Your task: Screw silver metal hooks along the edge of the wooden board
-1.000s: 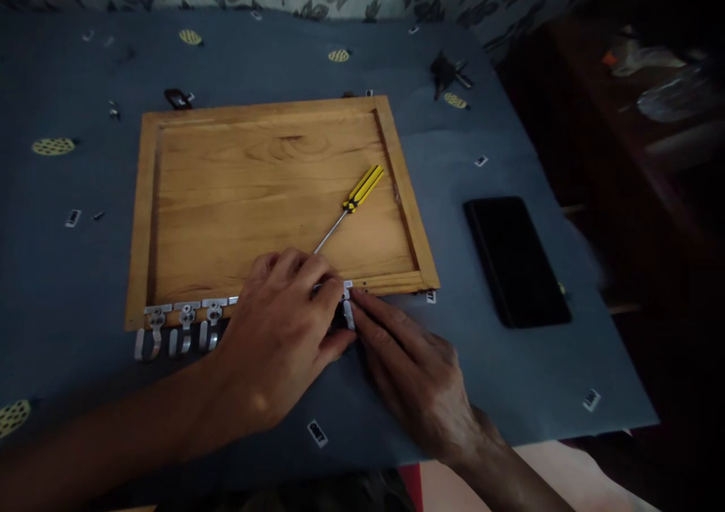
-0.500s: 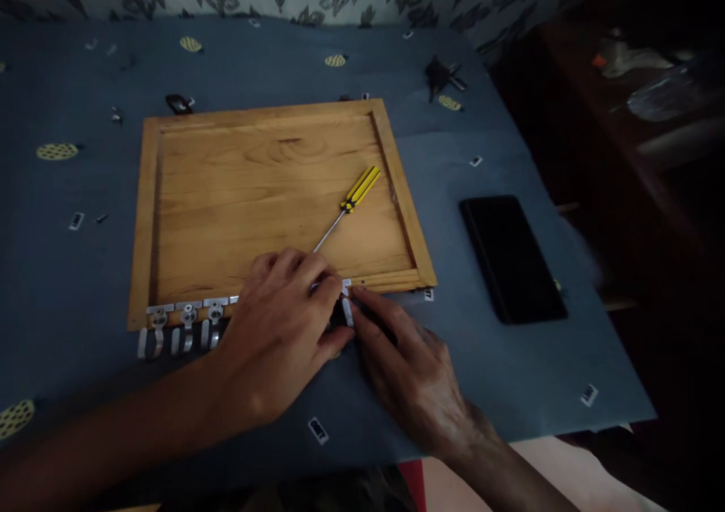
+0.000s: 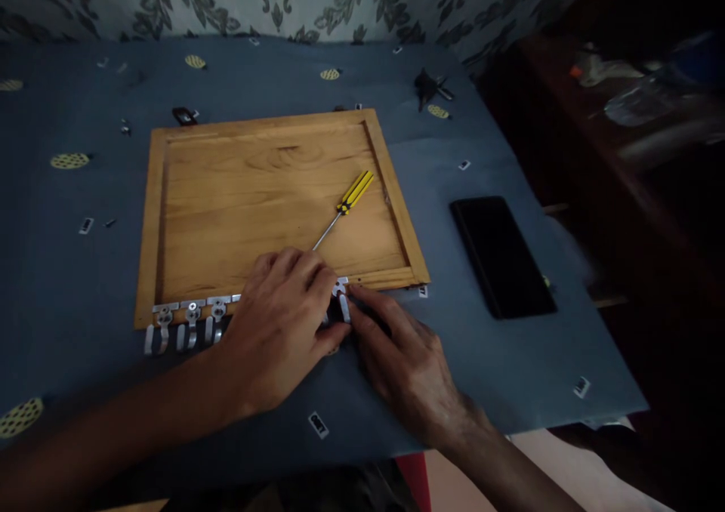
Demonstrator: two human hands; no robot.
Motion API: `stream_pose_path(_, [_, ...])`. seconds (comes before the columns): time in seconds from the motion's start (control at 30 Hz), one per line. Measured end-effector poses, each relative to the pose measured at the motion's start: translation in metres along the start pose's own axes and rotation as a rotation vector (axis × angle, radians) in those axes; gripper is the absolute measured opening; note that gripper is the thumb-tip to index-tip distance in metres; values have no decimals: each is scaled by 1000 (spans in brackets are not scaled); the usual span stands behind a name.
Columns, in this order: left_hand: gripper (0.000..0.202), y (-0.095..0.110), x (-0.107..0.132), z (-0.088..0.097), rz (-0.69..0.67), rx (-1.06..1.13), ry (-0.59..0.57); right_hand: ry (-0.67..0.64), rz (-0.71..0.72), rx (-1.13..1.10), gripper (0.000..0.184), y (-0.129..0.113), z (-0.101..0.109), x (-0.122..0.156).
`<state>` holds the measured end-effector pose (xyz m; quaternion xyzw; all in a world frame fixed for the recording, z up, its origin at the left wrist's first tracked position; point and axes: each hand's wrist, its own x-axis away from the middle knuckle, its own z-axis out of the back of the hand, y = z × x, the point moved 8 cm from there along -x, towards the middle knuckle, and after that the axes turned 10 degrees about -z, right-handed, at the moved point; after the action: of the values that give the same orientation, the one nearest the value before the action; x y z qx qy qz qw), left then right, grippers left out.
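Note:
A shallow wooden tray-like frame lies on the table. Along its near edge runs a metal hook rail, with several silver hooks hanging over the side. My left hand is closed over the rail's right part, fingers curled and thumb below, hiding the middle hooks. My right hand pinches at the rail's right end, its fingertips against the last hook. A screwdriver with a yellow and black handle rests inside the frame, its tip hidden behind my left hand.
Right of the frame lies a black phone. A black object sits at the back right, and a small dark piece behind the frame. Small metal bits lie to the left. The table's right edge borders a dark shelf.
The view has shifted slightly, so the frame and table appear a little lower at the back. Both hands stay at the rail's right end; slightly more of the last hook shows between them.

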<state>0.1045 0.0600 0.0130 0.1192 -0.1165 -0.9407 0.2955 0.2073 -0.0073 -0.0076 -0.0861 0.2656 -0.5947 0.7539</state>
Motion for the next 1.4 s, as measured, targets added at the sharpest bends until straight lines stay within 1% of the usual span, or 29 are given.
stream_pose_path(0.33, [27,-2,-2,-3,15,19,-45,16,3,-24,46,1,0,-1])
stream_pose_path(0.5, [28,-2,-2,-1,6,23,-28,41,-22,-66,40,3,4,0])
stream_pose_path(0.63, [31,-1,-1,-2,2,33,-21,65,-38,-92,43,6,6,0])
stream_pose_path(0.8, [31,-1,0,-2,5,23,-15,63,9,-93,47,4,5,2])
stream_pose_path(1.0, [29,-2,-1,-3,14,28,-22,63,70,-91,46,0,6,1])
stream_pose_path(1.2, [29,0,-2,0,3,23,18,25,71,-83,45,0,5,-1])
stream_pose_path(1.3, [29,0,-2,0,4,32,12,25,74,-71,40,-1,5,0])
stream_pose_path(1.4, [28,0,-3,0,-4,33,14,11,44,-61,39,2,5,0])
